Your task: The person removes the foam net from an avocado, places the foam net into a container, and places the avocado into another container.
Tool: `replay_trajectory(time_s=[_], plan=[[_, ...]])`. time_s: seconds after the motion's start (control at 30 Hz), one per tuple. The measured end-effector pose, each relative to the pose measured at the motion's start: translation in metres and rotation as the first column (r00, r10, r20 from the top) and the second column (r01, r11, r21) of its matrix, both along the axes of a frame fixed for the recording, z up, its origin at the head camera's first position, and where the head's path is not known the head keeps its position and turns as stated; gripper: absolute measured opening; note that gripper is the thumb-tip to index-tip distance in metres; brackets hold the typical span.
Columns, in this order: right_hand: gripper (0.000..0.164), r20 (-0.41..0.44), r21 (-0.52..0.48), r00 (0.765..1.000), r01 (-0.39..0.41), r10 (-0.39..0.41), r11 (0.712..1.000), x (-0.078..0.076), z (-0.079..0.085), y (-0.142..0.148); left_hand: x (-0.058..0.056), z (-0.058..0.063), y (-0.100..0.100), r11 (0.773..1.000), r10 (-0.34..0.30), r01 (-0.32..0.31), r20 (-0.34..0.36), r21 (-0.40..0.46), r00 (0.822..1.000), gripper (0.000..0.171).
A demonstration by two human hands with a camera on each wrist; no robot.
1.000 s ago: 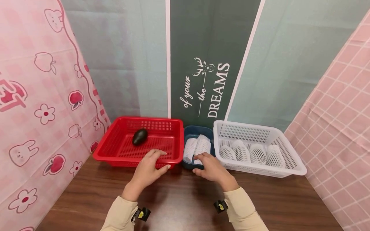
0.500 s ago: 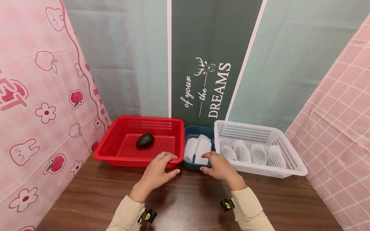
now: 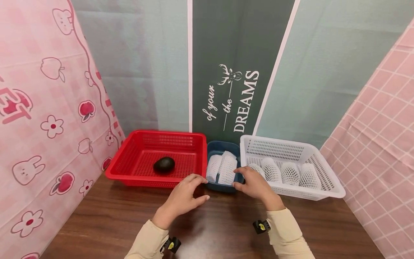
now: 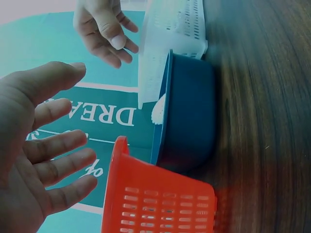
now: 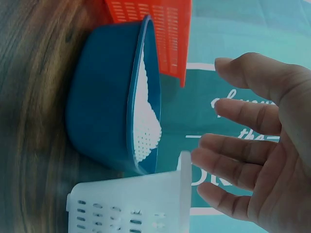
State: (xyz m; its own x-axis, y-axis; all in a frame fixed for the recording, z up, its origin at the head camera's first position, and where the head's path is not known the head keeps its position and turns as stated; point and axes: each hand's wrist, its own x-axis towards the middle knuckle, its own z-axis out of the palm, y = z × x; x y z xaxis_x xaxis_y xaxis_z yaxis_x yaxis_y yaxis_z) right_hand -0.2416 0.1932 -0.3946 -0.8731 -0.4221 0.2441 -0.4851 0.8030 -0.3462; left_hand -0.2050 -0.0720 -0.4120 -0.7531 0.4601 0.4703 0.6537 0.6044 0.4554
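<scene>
My left hand [image 3: 184,196] hovers with fingers spread near the front right corner of the red basket [image 3: 155,181]. In the left wrist view its palm and fingers are bare, holding nothing. My right hand [image 3: 255,182] is between the blue bin [image 3: 223,145] and the white basket [image 3: 292,144], fingertips close over the bin's right rim. The right wrist view shows that hand [image 5: 262,126] with loosely extended fingers and nothing in them. Two white foam net sleeves [image 3: 228,168] lie side by side in the bin. A dark avocado [image 3: 164,164] lies in the red basket.
Several oval things in white foam nets [image 3: 290,173] line the front of the white basket. All three containers stand side by side on the wooden table [image 3: 213,230], against a green cloth backdrop [image 3: 239,43]. Pink cloths [image 3: 29,144] flank both sides.
Both hands have drifted to the right, the right one from over the foam sleeves to the bin's right rim. The avocado has rolled forward and to the right inside the red basket.
</scene>
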Motion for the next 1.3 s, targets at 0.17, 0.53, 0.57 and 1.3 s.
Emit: replay_trajectory(time_s=[0.17,0.53,0.57,1.3], plan=[[0.038,0.03,-0.038,0.999,0.031,-0.03,0.999,-0.002,0.001,0.008,0.001,-0.001,0.004,0.999,-0.018,0.019,0.014,-0.042,1.0,0.042],[0.034,0.037,-0.071,0.999,0.041,-0.039,0.997,-0.012,-0.001,0.029,-0.001,-0.003,0.016,0.986,-0.104,0.101,-0.014,-0.133,0.995,0.039],[0.033,0.039,-0.075,0.998,0.043,-0.041,0.996,-0.013,-0.001,0.031,-0.002,-0.004,0.018,0.984,-0.109,0.106,-0.014,-0.142,0.994,0.039],[0.03,0.089,-0.053,0.985,0.152,-0.147,0.987,-0.04,-0.014,0.059,-0.013,-0.033,0.041,0.969,-0.097,0.095,0.003,-0.228,0.995,0.035]])
